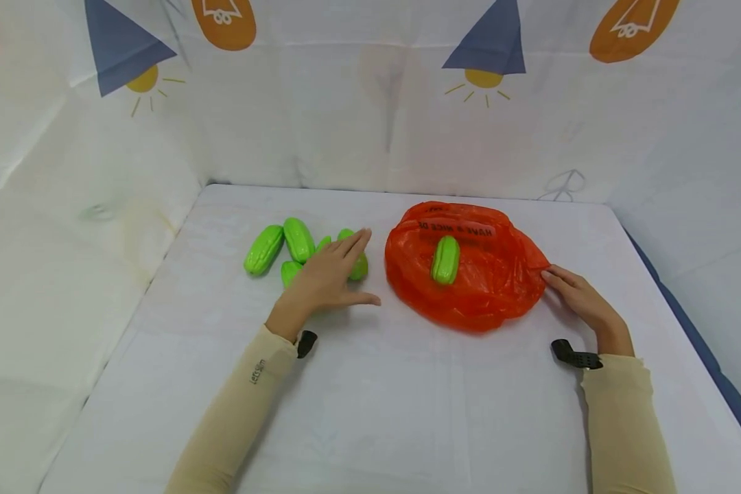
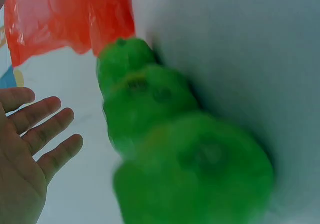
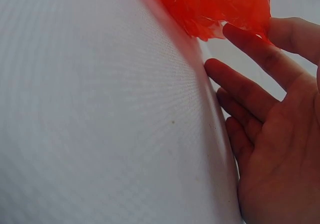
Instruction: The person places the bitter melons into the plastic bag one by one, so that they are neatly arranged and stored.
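Note:
A red plastic bag (image 1: 497,271) with dark lettering lies spread on the table, and a ridged, oblong green vegetable-like piece (image 1: 447,261) rests on top of it. My right hand (image 1: 583,302) pinches the bag's right edge between thumb and index finger, its other fingers loosely bent, as the right wrist view also shows. To the left, my left hand (image 1: 324,278) reaches over a group of similar glossy green pieces (image 1: 264,250), fingers extended and thumb spread. It partly hides several of them in the head view. The left wrist view shows green pieces (image 2: 150,108) beside that hand, blurred.
A white cloth covers the table (image 1: 377,412). Behind it hangs a white sheet (image 1: 333,123) printed with lamps and bulbs. Each wrist wears a black camera, one on the left (image 1: 307,343) and one on the right (image 1: 574,355). A dark blue strip (image 1: 685,315) runs along the right side.

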A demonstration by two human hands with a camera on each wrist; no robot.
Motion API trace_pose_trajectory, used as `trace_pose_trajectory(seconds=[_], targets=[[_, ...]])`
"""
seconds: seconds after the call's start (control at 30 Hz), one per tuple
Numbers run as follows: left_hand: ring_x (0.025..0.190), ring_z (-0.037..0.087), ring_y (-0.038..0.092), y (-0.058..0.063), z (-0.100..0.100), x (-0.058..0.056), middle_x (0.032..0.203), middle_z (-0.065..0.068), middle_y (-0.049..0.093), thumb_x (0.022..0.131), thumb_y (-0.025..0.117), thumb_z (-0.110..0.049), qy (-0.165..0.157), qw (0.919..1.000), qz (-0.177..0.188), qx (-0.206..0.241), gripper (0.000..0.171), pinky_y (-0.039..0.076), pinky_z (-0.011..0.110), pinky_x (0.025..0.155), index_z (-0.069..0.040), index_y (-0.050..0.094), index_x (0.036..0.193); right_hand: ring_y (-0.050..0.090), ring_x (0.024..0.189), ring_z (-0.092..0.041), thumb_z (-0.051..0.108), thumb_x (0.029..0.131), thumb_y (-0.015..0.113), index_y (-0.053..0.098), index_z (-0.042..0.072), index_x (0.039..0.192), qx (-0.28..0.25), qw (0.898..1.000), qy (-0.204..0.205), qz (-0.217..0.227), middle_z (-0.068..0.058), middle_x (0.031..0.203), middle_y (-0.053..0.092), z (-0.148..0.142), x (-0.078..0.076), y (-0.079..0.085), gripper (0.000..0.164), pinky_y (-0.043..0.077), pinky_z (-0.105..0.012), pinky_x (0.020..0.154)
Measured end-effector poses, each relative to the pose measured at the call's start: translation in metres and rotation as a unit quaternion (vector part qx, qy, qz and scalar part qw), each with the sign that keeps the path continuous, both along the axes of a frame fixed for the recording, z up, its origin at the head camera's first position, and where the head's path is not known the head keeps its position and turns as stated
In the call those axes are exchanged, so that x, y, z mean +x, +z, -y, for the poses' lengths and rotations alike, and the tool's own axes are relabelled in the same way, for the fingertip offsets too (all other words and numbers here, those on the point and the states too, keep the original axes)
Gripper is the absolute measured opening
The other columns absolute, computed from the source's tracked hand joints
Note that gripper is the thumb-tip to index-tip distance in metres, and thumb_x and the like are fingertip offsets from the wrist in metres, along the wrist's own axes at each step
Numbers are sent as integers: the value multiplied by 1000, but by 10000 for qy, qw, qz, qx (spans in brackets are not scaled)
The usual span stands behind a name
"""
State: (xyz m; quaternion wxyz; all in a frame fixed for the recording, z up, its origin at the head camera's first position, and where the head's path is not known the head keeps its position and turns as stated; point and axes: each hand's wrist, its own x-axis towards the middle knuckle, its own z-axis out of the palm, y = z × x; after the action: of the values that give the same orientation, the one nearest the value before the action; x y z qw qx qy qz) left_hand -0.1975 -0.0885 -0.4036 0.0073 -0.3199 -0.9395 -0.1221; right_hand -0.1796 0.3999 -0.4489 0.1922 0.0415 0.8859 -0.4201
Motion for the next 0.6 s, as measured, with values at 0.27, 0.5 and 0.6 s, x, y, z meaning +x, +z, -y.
trace_pose_trajectory(seconds=[0.27,0.5,0.6], targets=[[146,32,31,-4,45,-4,162,9,25,74,64,-76,435,9989,157,117,116,29,49,119,-11,17,158,2,147,-50,56,102,34,10,6,156,-7,10000,38,-16,-26,162,7,1,-1,1,78,9,-74,111],[144,38,31,-7,79,-4,159,11,31,68,74,-72,887,9942,589,159,117,29,54,117,-9,28,155,3,146,-51,52,103,34,10,6,156,-49,9999,61,-70,-27,161,7,-2,-3,-2,74,9,-73,111],[143,39,33,-7,87,-5,157,13,33,66,77,-69,1012,9917,793,73,116,32,55,115,-7,32,153,2,146,-51,52,103,33,9,6,156,-11,10000,47,-43,-27,161,6,-3,-3,-3,74,9,-74,111]])
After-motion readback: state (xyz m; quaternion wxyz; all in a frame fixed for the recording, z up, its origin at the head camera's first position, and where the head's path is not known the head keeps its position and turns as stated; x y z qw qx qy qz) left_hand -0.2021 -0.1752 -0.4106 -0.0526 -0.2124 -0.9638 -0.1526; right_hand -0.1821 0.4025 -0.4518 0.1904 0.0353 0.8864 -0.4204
